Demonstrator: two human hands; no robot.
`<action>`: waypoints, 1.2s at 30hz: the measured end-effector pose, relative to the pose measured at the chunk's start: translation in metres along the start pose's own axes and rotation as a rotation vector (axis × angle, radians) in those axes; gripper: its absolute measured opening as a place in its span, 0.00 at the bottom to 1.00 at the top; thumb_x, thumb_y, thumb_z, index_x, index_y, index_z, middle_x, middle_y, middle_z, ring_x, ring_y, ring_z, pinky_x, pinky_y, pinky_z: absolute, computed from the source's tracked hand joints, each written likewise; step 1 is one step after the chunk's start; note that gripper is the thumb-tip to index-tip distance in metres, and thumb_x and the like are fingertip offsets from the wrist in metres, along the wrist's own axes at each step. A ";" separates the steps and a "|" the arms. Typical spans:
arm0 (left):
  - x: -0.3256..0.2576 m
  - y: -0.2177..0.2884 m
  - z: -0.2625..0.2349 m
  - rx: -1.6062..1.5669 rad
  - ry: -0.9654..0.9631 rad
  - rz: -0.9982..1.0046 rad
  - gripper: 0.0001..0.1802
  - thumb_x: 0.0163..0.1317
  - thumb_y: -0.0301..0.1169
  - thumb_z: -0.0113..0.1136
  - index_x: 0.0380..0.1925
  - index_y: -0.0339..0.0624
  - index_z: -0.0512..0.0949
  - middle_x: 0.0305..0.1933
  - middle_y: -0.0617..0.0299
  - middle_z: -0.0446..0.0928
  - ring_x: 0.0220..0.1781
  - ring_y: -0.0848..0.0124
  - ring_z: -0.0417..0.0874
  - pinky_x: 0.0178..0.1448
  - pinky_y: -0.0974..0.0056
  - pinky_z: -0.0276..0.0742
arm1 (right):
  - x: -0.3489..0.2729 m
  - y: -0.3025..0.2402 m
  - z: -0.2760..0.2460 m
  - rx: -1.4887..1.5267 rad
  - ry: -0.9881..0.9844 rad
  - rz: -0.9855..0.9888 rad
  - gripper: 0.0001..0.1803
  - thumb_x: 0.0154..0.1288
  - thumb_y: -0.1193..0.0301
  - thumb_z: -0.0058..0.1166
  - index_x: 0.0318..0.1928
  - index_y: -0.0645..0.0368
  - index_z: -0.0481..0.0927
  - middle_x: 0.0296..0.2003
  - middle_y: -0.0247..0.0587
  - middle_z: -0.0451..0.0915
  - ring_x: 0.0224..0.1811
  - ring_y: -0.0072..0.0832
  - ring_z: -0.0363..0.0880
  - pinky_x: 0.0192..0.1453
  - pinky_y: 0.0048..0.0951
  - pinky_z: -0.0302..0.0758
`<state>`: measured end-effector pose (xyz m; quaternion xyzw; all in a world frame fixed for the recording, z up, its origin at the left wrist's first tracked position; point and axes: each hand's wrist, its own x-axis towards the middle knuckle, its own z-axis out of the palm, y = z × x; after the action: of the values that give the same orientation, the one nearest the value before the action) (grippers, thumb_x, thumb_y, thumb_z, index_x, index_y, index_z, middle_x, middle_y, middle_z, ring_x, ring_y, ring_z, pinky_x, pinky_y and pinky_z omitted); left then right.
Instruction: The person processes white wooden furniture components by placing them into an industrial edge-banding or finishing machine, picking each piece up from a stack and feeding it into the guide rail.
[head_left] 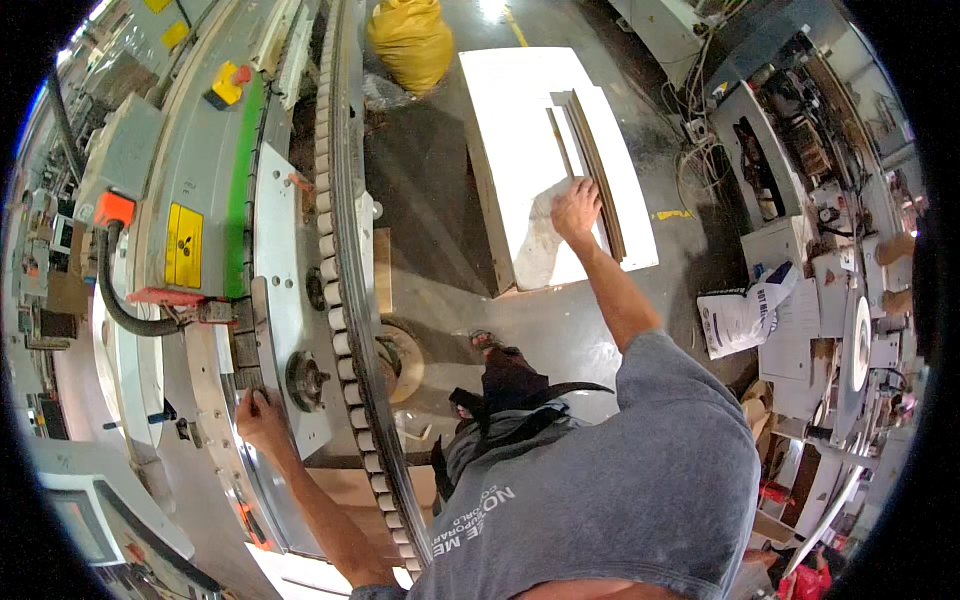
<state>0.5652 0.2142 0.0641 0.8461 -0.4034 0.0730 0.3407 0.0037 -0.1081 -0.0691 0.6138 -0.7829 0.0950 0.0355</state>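
My right hand reaches out over a stack of white panels on the floor. Its fingers curl over narrow strips with brownish edges, which lie lengthwise on the top panel. At the left, my left hand is at the long machine, beside its metal side plate. Thumb and fingertips are pressed together near a small dark block; whatever they hold is too small to make out.
A roller chain track runs along the machine between it and my body. A yellow sack stands beyond the panels. On the right are a white printed bag, loose cables and cluttered shelving. A control screen is at lower left.
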 end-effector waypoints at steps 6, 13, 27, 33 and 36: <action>-0.019 -0.022 -0.007 -0.057 0.026 -0.187 0.12 0.59 0.24 0.64 0.43 0.30 0.82 0.35 0.51 0.81 0.30 0.66 0.80 0.33 0.62 0.77 | -0.016 -0.026 0.005 0.265 0.050 -0.079 0.34 0.62 0.62 0.52 0.63 0.72 0.63 0.56 0.60 0.69 0.58 0.55 0.66 0.61 0.57 0.62; -0.074 0.076 -0.018 -0.190 -0.007 0.017 0.13 0.58 0.23 0.65 0.44 0.40 0.82 0.40 0.55 0.82 0.39 0.64 0.81 0.40 0.61 0.77 | -0.021 -0.041 -0.073 1.412 -0.488 0.348 0.41 0.62 0.75 0.54 0.72 0.72 0.49 0.56 0.57 0.74 0.48 0.34 0.79 0.45 0.36 0.77; -0.154 0.115 -0.114 -0.233 -0.237 -0.011 0.22 0.52 0.26 0.70 0.50 0.39 0.80 0.49 0.46 0.79 0.49 0.51 0.81 0.51 0.56 0.78 | -0.294 -0.253 -0.194 2.048 -1.290 -0.423 0.19 0.61 0.76 0.59 0.53 0.65 0.73 0.41 0.37 0.78 0.43 0.27 0.78 0.52 0.30 0.76; -0.219 0.021 -0.189 0.007 0.040 -0.085 0.23 0.47 0.22 0.73 0.47 0.43 0.83 0.45 0.47 0.81 0.47 0.53 0.83 0.47 0.58 0.81 | -0.372 -0.299 -0.194 1.423 -1.781 -0.561 0.24 0.68 0.77 0.49 0.64 0.63 0.67 0.54 0.45 0.74 0.51 0.26 0.75 0.53 0.31 0.80; -0.229 -0.026 -0.200 0.090 0.095 -0.109 0.23 0.47 0.24 0.74 0.47 0.43 0.83 0.45 0.47 0.81 0.47 0.52 0.83 0.49 0.57 0.80 | -0.421 -0.342 -0.134 1.415 -1.611 -0.781 0.40 0.67 0.69 0.53 0.71 0.74 0.49 0.46 0.46 0.78 0.41 0.28 0.79 0.43 0.28 0.81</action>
<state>0.4629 0.4981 0.1109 0.8768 -0.3366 0.1125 0.3245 0.4288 0.2414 0.0259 0.5803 -0.1047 0.0760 -0.8041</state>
